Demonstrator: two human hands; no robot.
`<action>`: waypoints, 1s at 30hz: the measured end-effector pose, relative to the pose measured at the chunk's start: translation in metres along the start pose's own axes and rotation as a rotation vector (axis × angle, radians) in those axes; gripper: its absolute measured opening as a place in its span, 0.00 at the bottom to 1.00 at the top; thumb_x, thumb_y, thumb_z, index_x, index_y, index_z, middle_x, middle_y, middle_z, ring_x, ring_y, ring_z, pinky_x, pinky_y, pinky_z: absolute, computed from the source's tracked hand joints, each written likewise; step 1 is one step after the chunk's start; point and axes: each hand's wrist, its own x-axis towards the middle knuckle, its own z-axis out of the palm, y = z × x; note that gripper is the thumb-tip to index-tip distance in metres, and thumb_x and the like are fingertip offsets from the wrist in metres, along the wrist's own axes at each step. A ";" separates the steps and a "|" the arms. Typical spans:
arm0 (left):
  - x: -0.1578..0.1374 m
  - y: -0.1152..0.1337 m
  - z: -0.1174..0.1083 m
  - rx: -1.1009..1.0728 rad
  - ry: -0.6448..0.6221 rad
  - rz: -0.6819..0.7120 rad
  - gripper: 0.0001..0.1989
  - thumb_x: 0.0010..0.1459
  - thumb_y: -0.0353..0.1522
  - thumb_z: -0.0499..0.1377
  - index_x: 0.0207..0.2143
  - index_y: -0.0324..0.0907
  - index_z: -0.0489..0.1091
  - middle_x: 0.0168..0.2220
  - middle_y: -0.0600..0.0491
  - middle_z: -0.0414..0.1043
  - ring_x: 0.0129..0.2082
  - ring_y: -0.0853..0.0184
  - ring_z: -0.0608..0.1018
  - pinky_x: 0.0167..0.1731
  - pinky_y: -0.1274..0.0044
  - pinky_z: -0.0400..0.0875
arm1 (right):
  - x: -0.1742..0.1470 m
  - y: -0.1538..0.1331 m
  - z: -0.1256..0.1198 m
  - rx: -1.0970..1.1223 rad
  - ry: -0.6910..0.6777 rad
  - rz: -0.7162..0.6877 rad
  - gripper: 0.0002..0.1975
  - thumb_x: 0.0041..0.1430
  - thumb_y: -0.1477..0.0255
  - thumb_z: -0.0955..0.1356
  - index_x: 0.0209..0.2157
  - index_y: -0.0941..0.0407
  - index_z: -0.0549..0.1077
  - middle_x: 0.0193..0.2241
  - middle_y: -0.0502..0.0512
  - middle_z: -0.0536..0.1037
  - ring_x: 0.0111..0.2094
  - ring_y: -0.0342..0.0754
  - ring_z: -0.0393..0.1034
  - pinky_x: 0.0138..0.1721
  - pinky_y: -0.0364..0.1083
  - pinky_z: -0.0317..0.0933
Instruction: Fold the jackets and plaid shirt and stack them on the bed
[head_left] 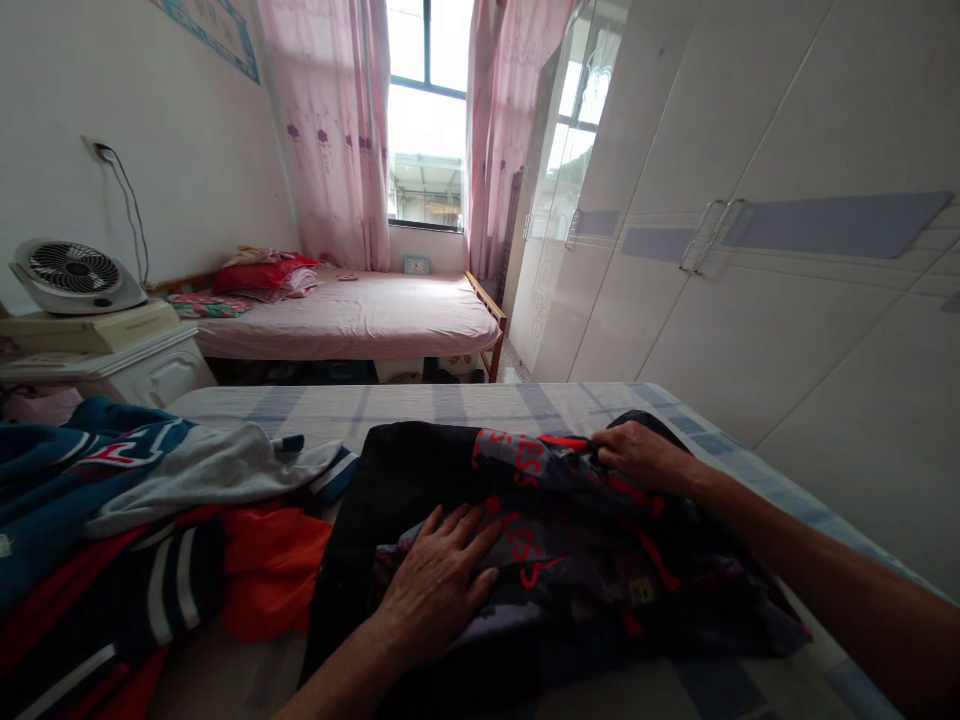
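Observation:
A dark jacket (570, 540) with red lettering and orange-red trim lies spread on the bed in front of me, partly folded over a plain black part (420, 460). My left hand (442, 565) rests flat on its left side, fingers spread. At the far right edge of the jacket, my right hand (637, 455) is closed, pinching the cloth near an orange strip. The underside of the jacket is hidden.
Left of the jacket lies a heap of clothes, with a grey and teal top (202, 470) and an orange garment (274, 565). A checked sheet (300, 400) covers the bed. White wardrobes (675, 300) line the right; a fan (75, 270) stands left, a pink bed (375, 310) beyond.

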 end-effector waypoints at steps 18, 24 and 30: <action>-0.003 -0.004 0.007 0.037 0.014 -0.015 0.30 0.59 0.39 0.56 0.63 0.56 0.52 0.65 0.49 0.53 0.64 0.52 0.56 0.59 0.49 0.49 | 0.095 -0.007 -0.052 -0.211 0.680 0.265 0.21 0.66 0.70 0.53 0.54 0.58 0.67 0.51 0.63 0.73 0.49 0.55 0.69 0.46 0.49 0.61; -0.003 -0.005 0.007 0.042 0.000 -0.043 0.28 0.60 0.41 0.53 0.63 0.55 0.53 0.64 0.50 0.56 0.64 0.52 0.58 0.59 0.48 0.49 | 0.096 0.016 -0.010 -0.090 0.617 0.159 0.24 0.58 0.76 0.58 0.57 0.64 0.63 0.61 0.67 0.60 0.61 0.56 0.56 0.56 0.54 0.57; -0.001 -0.005 0.007 0.054 0.004 -0.047 0.25 0.61 0.41 0.52 0.61 0.54 0.57 0.64 0.51 0.57 0.63 0.54 0.59 0.59 0.50 0.51 | -0.009 0.076 0.030 -0.118 0.598 0.470 0.26 0.59 0.68 0.59 0.57 0.64 0.64 0.59 0.67 0.63 0.60 0.58 0.56 0.57 0.57 0.56</action>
